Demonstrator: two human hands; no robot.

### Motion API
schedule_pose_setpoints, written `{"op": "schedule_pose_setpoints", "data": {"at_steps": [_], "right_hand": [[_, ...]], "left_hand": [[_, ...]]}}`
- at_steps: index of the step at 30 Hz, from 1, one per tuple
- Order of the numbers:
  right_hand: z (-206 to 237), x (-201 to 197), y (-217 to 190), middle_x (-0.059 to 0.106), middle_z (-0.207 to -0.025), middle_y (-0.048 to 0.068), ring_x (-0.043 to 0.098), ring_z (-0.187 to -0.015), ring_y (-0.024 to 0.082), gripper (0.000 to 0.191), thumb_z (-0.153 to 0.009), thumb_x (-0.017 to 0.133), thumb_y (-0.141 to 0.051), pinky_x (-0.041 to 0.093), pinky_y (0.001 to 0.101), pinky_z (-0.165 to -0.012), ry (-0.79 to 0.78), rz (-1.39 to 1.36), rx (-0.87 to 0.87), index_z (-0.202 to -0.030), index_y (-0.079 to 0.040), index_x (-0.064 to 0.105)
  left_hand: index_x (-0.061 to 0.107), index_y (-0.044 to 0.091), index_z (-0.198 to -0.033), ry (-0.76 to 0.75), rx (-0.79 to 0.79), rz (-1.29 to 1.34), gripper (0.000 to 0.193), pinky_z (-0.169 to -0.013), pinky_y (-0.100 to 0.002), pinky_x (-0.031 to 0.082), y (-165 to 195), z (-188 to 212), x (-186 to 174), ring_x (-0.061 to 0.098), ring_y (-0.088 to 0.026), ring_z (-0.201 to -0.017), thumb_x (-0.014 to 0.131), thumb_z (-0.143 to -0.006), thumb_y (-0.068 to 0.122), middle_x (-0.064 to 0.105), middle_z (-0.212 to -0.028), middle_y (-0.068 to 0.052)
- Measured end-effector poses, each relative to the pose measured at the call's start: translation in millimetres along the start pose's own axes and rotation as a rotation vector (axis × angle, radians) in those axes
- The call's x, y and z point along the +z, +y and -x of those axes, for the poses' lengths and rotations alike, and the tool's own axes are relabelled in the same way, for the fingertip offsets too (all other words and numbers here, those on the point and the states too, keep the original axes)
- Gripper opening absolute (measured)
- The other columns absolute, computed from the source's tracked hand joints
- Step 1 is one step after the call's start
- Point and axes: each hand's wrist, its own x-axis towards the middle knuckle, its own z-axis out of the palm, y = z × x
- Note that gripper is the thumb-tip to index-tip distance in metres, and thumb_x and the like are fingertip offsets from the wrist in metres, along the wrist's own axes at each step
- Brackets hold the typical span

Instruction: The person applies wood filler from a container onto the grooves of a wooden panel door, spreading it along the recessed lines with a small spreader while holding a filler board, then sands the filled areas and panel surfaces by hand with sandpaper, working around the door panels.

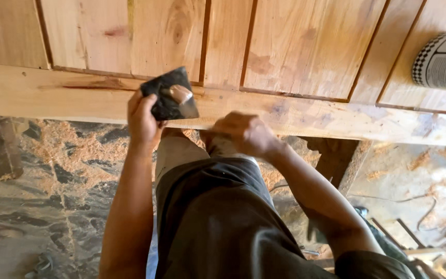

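Note:
A wooden door panel with grooved boards lies flat in front of me, its pale frame rail running along the near edge. My left hand grips a dark square pad carrying a dab of tan filler, held at the rail's edge. My right hand is closed and pressed against the rail's front edge just right of the pad; whatever it holds is hidden by the fingers. Greyish smears mark the rail to the right.
A cylindrical can with a checkered band lies on the panel at the far right. Below, the floor is strewn with sawdust and wood shavings. A wooden support leg stands under the panel; metal scraps lie at bottom right.

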Motion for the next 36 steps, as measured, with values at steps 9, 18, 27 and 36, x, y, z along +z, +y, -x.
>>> {"op": "schedule_pose_setpoints", "data": {"at_steps": [9,18,27,36], "right_hand": [[4.6,61.6,58.6,0.078,-0.109,0.007,0.074,-0.096,0.019,0.023,-0.101,0.059,0.003,0.065,0.0284,-0.071,0.136,0.314,0.44,-0.114,-0.008,0.075],[2.1,69.2,33.7,0.076,-0.107,0.006,0.074,-0.095,0.019,0.017,-0.102,0.065,-0.003,0.064,0.0299,-0.071,0.257,0.329,0.474,-0.113,-0.009,0.077],[-4.5,75.0,16.8,0.076,-0.113,0.009,0.073,-0.101,0.021,0.04,-0.097,0.058,0.009,0.065,0.0304,-0.081,0.15,0.303,0.416,-0.125,-0.012,0.078],[-27.3,111.2,14.4,0.076,-0.11,0.009,0.075,-0.098,0.021,0.038,-0.095,0.06,0.007,0.066,0.0316,-0.077,0.143,0.301,0.426,-0.122,-0.013,0.078]], "left_hand": [[0.065,0.003,-0.116,-0.052,-0.144,0.057,0.024,-0.04,-0.025,0.039,2.2,8.1,-35.8,0.057,-0.01,-0.054,0.048,-0.1,0.011,0.068,-0.087,-0.006],[0.065,0.003,-0.121,-0.097,-0.214,0.073,0.029,-0.041,-0.025,0.04,6.4,8.3,-61.6,0.059,-0.012,-0.056,0.049,-0.099,0.012,0.069,-0.091,-0.007],[0.065,0.003,-0.12,-0.109,-0.221,0.102,0.028,-0.04,-0.026,0.039,7.7,2.6,-86.4,0.055,-0.011,-0.052,0.05,-0.099,0.012,0.067,-0.084,-0.006],[0.065,0.002,-0.119,-0.102,-0.238,0.136,0.026,-0.041,-0.027,0.04,-3.0,2.9,-106.7,0.054,-0.012,-0.051,0.05,-0.1,0.012,0.065,-0.081,-0.006]]}}
